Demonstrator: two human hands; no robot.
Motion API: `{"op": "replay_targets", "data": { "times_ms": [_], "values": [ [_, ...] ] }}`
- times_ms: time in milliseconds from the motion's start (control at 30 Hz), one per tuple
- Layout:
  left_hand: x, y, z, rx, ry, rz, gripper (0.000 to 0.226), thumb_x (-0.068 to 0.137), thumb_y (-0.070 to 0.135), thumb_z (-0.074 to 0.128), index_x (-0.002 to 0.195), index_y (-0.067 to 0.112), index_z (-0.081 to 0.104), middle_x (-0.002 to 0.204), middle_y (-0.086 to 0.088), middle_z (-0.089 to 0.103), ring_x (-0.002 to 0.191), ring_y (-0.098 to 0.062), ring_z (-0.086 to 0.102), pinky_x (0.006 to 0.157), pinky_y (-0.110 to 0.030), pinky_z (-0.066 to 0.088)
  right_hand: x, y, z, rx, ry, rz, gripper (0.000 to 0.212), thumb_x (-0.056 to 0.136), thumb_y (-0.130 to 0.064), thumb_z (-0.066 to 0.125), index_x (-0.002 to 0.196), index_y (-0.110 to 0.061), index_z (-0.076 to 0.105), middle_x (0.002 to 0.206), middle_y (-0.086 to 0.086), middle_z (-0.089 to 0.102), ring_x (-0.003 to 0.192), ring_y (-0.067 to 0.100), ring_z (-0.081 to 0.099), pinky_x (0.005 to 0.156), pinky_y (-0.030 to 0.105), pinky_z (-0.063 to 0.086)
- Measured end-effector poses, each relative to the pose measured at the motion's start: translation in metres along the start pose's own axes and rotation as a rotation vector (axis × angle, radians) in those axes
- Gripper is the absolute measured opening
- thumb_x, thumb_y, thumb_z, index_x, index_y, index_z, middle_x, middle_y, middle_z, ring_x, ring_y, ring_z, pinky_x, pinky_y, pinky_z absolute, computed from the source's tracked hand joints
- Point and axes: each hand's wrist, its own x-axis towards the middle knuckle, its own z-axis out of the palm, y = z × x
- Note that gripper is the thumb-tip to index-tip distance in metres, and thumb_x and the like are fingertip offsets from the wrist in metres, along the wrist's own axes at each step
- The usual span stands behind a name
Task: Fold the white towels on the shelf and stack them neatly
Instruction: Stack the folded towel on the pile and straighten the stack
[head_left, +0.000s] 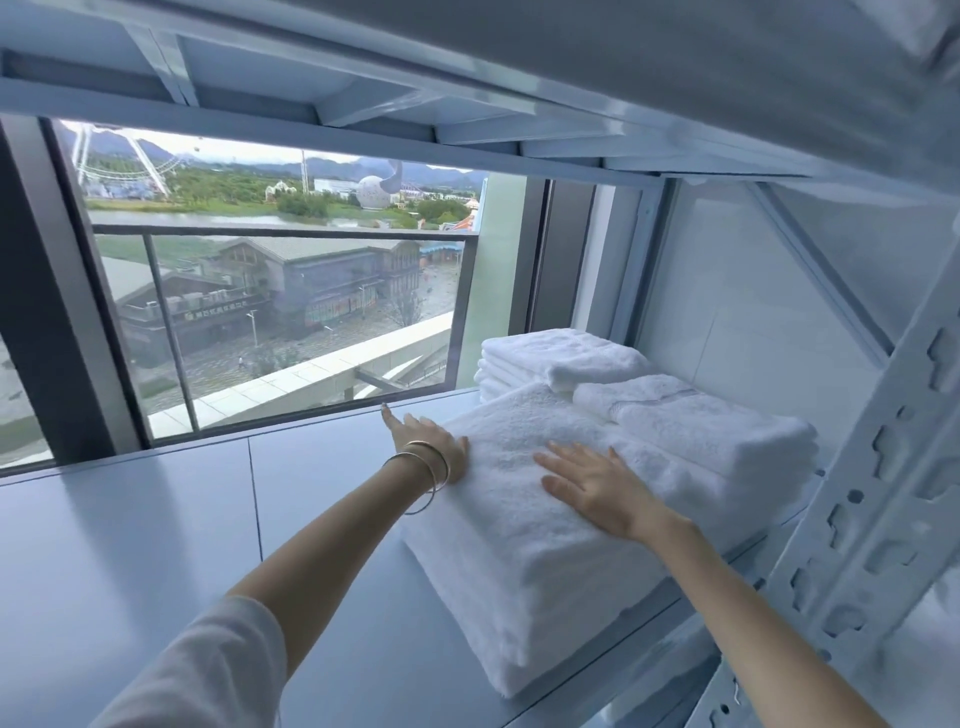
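I see a big folded white towel (524, 525) lying on the shelf (156, 545), near the front. My right hand (597, 488) lies flat on top of it, fingers straight and spread, holding nothing. My left hand (426, 441) rests against the towel's left side, fingers straight and pointing away from me. It grips nothing too. Two thin bangles (428, 475) sit on that wrist.

Just behind the big towel, a smaller folded towel (701, 426) lies on it at the right. A neat stack of folded towels (550, 358) sits farther back, by the wall.

The shelf is pale and smooth. A white metal post (883, 467) with holes stands at the right. Behind the shelf is a window (270, 291) showing buildings, trees and hills.

The towel hides part of my left palm. The shelf above (675, 78) looks blurry.
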Motion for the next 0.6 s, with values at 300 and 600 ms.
{"op": "replay_targets", "data": {
  "times_ms": [300,600],
  "values": [
    [0.024,-0.024,-0.008,-0.852,-0.018,-0.129,0.049,0.089,0.040,0.046,0.119,0.001,0.055,0.127,-0.019,0.055,0.114,-0.033,0.053,0.090,-0.033,0.040,-0.019,0.026,-0.023,0.094,0.134,-0.046,0.057,0.095,-0.053,0.027,0.144,-0.024,0.034,0.156,-0.007,0.017,0.144,0.007,0.001,0.116,0.036,-0.006],
    [0.016,-0.017,0.008,-1.530,0.180,-0.245,0.045,0.065,0.040,0.066,0.088,0.002,0.061,0.085,-0.008,0.056,0.091,-0.026,0.057,0.072,-0.029,0.039,-0.011,-0.027,0.013,0.144,0.156,-0.236,0.092,0.075,-0.079,-0.001,0.146,-0.029,0.029,0.154,-0.014,0.020,0.143,0.003,0.009,0.115,0.036,-0.007]
  ]
}}
